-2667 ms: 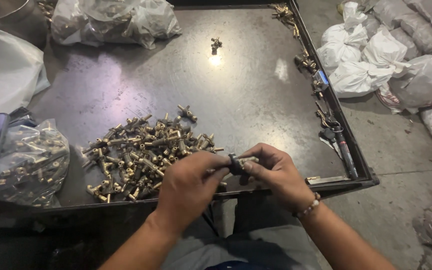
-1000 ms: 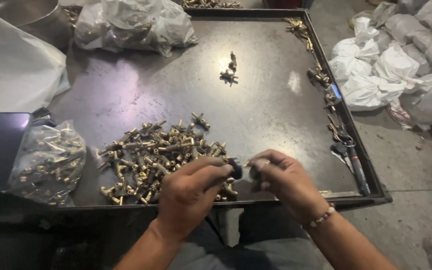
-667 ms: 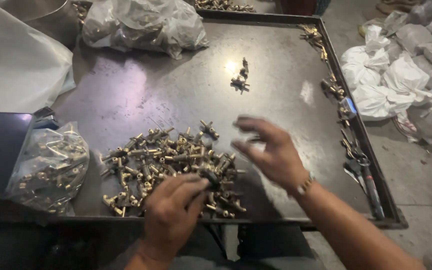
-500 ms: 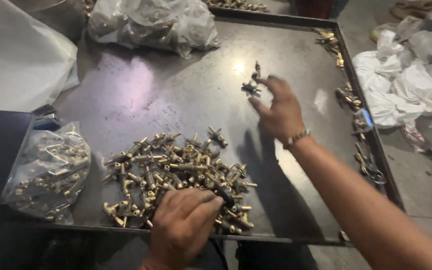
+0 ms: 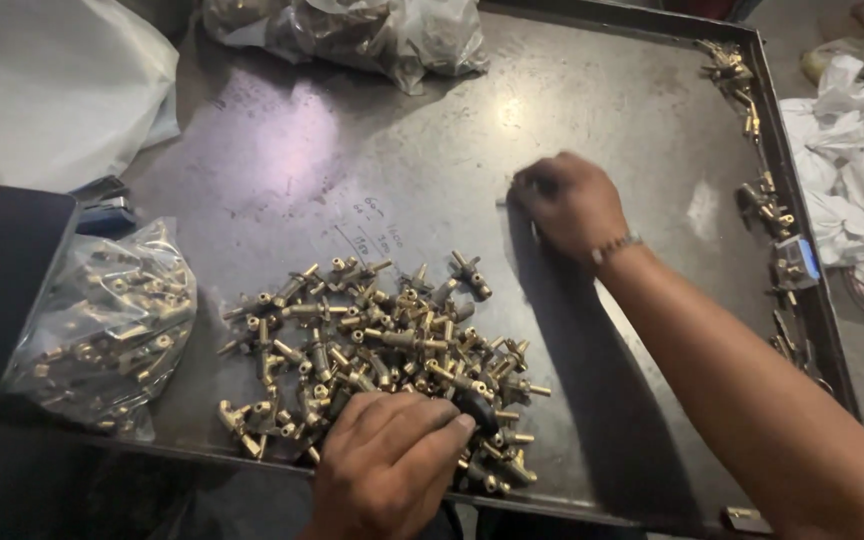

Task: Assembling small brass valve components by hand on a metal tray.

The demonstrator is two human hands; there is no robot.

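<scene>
A heap of small brass fittings (image 5: 382, 350) lies at the near side of a dark metal tray (image 5: 282, 160). My left hand (image 5: 392, 465) rests palm down on the near edge of the heap, its fingertips closed on a small black part (image 5: 476, 410). My right hand (image 5: 567, 200) is stretched out to the middle of the tray, knuckles up and fingers curled down onto the surface. A thin brass stub of a fitting (image 5: 502, 203) pokes out from under its fingertips. The rest of that fitting is hidden by the hand.
A clear plastic bag of brass fittings (image 5: 102, 330) sits at the left, beside a dark flat box (image 5: 2, 280). Another filled bag (image 5: 352, 30) lies at the far side. Loose fittings (image 5: 767, 205) line the tray's right rim. White bags (image 5: 862, 170) lie beyond it.
My hands were together at the near edge of the heap. The right hand has since reached forward to the tray's middle and come down over the small fittings there. The left hand stayed on the heap.
</scene>
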